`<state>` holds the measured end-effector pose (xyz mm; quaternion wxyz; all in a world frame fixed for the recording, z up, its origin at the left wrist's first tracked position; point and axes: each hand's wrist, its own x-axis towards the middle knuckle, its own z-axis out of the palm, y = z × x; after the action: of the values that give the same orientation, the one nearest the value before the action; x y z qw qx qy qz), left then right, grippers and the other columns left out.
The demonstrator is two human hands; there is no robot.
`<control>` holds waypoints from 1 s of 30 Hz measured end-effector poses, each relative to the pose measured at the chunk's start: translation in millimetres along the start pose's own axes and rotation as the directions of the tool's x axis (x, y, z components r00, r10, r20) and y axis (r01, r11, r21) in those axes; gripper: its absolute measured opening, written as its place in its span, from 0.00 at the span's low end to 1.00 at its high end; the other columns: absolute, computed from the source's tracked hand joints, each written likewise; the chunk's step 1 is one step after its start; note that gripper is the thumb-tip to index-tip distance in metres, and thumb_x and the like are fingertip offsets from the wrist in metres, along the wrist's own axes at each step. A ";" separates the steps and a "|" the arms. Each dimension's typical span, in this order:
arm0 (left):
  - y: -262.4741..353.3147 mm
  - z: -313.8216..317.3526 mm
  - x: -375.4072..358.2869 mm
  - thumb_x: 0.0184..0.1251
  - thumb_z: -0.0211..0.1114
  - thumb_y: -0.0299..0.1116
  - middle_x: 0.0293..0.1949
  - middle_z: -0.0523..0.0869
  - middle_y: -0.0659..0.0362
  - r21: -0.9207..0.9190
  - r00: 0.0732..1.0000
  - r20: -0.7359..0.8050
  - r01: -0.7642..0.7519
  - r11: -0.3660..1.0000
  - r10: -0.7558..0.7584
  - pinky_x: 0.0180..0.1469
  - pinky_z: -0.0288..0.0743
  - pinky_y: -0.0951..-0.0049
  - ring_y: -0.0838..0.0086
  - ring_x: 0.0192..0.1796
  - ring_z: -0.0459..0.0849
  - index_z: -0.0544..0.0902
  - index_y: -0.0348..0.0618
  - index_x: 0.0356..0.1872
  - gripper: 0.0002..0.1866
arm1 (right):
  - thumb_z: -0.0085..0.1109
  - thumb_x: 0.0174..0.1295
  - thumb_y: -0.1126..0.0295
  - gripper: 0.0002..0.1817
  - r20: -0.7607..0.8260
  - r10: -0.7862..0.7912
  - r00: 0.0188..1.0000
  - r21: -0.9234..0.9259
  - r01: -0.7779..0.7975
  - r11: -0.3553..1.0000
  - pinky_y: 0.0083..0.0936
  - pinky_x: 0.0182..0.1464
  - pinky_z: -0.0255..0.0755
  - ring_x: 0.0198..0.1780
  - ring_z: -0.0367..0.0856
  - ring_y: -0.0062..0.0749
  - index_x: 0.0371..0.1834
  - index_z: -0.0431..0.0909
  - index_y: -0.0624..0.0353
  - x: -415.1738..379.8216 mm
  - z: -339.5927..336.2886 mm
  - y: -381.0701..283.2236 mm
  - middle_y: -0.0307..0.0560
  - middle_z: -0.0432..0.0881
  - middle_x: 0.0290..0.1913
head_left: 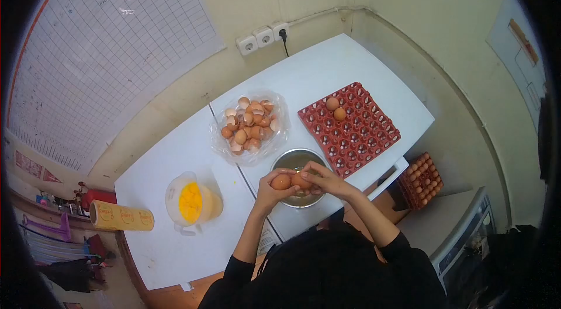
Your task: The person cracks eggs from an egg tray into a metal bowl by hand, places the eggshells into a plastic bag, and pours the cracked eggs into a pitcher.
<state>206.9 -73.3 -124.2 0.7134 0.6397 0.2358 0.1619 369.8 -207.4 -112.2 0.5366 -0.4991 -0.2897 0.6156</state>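
Over a metal bowl (301, 153), my two hands are close together. My left hand (269, 192) has its fingers curled round a brown egg (281, 182). Beside it, my right hand (325, 179) grips another brown egg (300, 180), and the two eggs meet or nearly meet. Clear liquid shows in the bowl below. Just behind the bowl, a clear plastic bag (219, 148) lies open, filled with broken eggshells (251, 122). To the right, a red egg tray (356, 134) holds two whole eggs (336, 108) among its bare cups.
Left on the white table (158, 256) stands a clear plastic jug (173, 201) with yolks (190, 202) in it. A yellow roll of wrap (123, 215) lies by the left edge. A lower red tray of eggs (422, 181) is at right. Wall sockets (263, 37) sit behind the table.
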 end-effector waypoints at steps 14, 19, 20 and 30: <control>6.3 6.8 -4.0 0.49 0.72 0.22 0.45 0.84 0.58 0.109 0.988 -0.090 -0.114 0.987 0.124 0.54 0.74 0.76 0.76 0.49 0.81 0.82 0.37 0.46 0.19 | 0.55 0.70 0.55 0.15 -0.008 0.006 1.000 -0.222 -0.007 0.975 0.13 0.30 0.65 0.30 0.73 0.14 0.48 0.70 0.54 8.7 -7.2 -5.6 0.36 0.76 0.32; 15.9 3.4 -5.9 0.49 0.70 0.21 0.44 0.85 0.57 0.272 0.963 -0.108 -0.209 0.939 0.246 0.54 0.75 0.74 0.74 0.48 0.82 0.83 0.37 0.44 0.18 | 0.55 0.70 0.54 0.17 0.037 -0.144 0.989 -0.565 0.139 0.814 0.22 0.32 0.70 0.31 0.78 0.23 0.49 0.71 0.55 4.3 -5.4 -22.4 0.42 0.78 0.30; 17.9 2.4 -6.3 0.49 0.70 0.22 0.44 0.85 0.56 0.354 0.944 -0.108 -0.258 0.899 0.313 0.54 0.75 0.74 0.73 0.48 0.82 0.83 0.37 0.44 0.17 | 0.55 0.69 0.53 0.17 0.056 -0.225 0.973 -0.693 0.201 0.692 0.27 0.34 0.72 0.32 0.81 0.28 0.50 0.72 0.55 2.5 -3.9 -27.0 0.46 0.80 0.30; 67.2 19.0 -29.9 0.45 0.67 0.17 0.48 0.84 0.51 0.607 0.754 -0.053 -0.497 0.621 0.655 0.54 0.77 0.67 0.61 0.50 0.84 0.84 0.42 0.44 0.20 | 0.53 0.67 0.53 0.19 0.040 -0.423 0.905 -0.951 0.165 0.263 0.47 0.37 0.75 0.37 0.82 0.56 0.54 0.73 0.52 -39.0 43.6 -83.6 0.57 0.80 0.38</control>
<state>196.9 -96.5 -52.5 0.3641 0.8316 0.1468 0.3929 357.6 -215.2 -11.1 0.2811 -0.7173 -0.6168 0.1612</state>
